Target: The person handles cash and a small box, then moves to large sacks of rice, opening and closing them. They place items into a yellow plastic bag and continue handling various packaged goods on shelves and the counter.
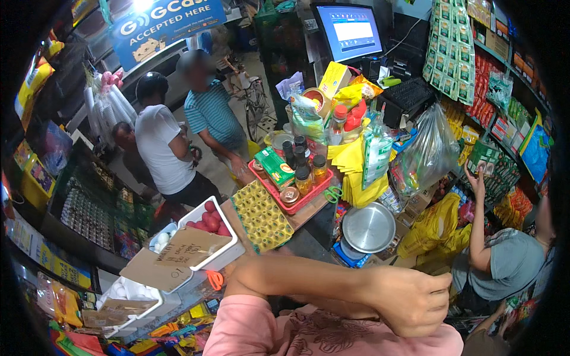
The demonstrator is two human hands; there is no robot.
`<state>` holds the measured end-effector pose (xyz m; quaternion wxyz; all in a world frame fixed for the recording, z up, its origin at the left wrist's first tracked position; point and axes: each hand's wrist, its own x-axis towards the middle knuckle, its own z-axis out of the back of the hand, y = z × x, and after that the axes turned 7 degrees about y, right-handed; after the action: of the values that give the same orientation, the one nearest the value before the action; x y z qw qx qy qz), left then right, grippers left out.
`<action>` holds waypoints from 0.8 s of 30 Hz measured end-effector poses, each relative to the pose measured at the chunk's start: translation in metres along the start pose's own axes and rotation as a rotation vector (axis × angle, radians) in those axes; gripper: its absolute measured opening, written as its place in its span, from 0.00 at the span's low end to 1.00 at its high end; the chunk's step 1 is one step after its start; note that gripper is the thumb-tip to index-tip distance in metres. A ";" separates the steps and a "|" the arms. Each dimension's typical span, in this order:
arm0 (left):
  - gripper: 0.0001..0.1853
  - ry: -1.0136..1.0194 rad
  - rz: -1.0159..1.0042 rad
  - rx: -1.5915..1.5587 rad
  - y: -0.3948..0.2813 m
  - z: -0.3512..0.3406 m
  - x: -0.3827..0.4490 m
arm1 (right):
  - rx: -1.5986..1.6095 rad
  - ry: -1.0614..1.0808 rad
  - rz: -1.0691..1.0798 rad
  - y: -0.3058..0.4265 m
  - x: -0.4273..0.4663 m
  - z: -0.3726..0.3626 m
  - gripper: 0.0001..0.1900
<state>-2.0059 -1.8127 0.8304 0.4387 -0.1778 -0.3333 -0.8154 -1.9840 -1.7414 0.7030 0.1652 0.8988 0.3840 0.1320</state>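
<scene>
My left hand is curled into a fist at the right, its forearm lying across my pink shirt. Nothing shows in its fingers, though the palm side is hidden. Part of another forearm appears beneath it; my right hand is out of view. Beyond my arm stands a weighing scale with a round metal pan. Left of it are a yellow egg tray and a red plastic basket of jars and bottles. White foam boxes hold red and white eggs, with handwritten cardboard signs leaning on them.
Orange scissors handles and green scissors lie on the counter. Two people stand across it, another head behind. At right, a person reaches toward hanging sachets. A monitor and keyboard stand behind piled packages.
</scene>
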 end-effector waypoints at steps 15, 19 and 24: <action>0.18 -0.079 0.109 -0.239 -0.001 -0.009 -0.022 | 0.593 0.006 -0.385 -0.033 -0.029 0.050 0.50; 0.17 -0.040 0.128 -0.275 -0.020 0.004 -0.045 | 0.672 -0.025 -0.327 -0.022 -0.035 0.041 0.51; 0.17 0.062 0.210 -0.132 -0.024 0.020 -0.058 | 0.436 0.036 -0.185 -0.012 -0.031 0.025 0.54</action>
<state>-1.9945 -1.7546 0.8018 0.5192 -0.2151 -0.2445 -0.7902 -2.0040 -1.7611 0.6723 -0.0283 0.8717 0.4871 0.0461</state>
